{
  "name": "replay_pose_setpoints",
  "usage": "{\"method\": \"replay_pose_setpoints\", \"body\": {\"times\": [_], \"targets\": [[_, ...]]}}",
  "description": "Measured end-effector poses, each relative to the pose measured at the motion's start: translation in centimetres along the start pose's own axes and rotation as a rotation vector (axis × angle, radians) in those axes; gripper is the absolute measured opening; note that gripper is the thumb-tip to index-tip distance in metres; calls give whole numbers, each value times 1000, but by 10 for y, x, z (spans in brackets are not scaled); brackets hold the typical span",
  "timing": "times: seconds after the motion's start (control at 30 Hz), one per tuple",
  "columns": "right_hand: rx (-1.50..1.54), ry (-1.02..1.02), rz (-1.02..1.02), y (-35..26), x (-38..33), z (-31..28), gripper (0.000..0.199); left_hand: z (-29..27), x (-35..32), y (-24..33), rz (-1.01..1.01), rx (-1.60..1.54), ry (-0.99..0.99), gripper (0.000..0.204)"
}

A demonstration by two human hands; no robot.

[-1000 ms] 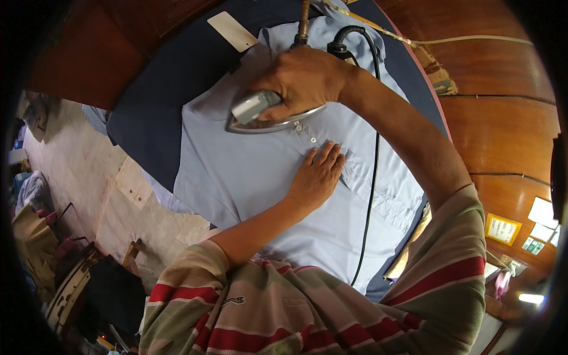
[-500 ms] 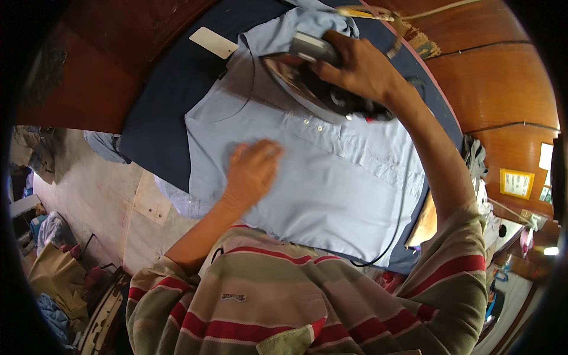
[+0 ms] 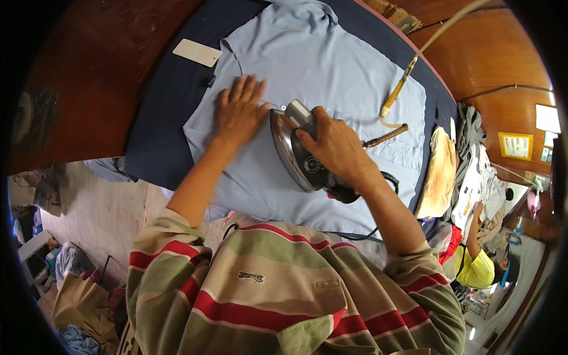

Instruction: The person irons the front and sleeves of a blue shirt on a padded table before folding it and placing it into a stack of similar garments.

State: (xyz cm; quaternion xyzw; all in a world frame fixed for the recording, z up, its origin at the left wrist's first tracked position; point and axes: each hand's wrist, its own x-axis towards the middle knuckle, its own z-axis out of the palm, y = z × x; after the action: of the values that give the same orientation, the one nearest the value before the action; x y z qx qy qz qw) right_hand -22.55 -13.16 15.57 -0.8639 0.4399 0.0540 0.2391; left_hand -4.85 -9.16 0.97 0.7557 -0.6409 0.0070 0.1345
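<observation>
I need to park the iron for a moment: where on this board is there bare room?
The dark board cover is bare left of the light blue shirt, below the white tag. The middle is crowded: left hand flat on the shirt, right hand gripping the iron. The right edge holds folded yellowish cloth.

Bright even daylight, sharp centre, fisheye bending, black rim.
</observation>
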Motion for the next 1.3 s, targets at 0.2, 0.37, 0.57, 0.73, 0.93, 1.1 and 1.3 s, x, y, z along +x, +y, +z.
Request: {"method": "replay_pose_setpoints", "body": {"times": [0.2,0.37,0.57,0.73,0.93,1.1,1.3], "targets": [[41,82,81,8,-6,13,34,4,-5,-22,3,10,-132,52],[99,6,132,-5,3,9,41,4,-2,-21,-5,48,-99,51],[87,78,75,1,2,14,35,2,-2,-18,-14,65,-92,51],[233,42,102,3,1,14,35,0,-1,-20,-30,64,-128,50],[300,30,67,2,-3,11,35,-2,1,-17,-65,-10,-134,50],[258,51,71,-4,11,17,35,-21,11,2,-38,-220,-6,51],[284,92,144,-3,0,23,35,-1,-4,-15,6,3,-170,50]]}}
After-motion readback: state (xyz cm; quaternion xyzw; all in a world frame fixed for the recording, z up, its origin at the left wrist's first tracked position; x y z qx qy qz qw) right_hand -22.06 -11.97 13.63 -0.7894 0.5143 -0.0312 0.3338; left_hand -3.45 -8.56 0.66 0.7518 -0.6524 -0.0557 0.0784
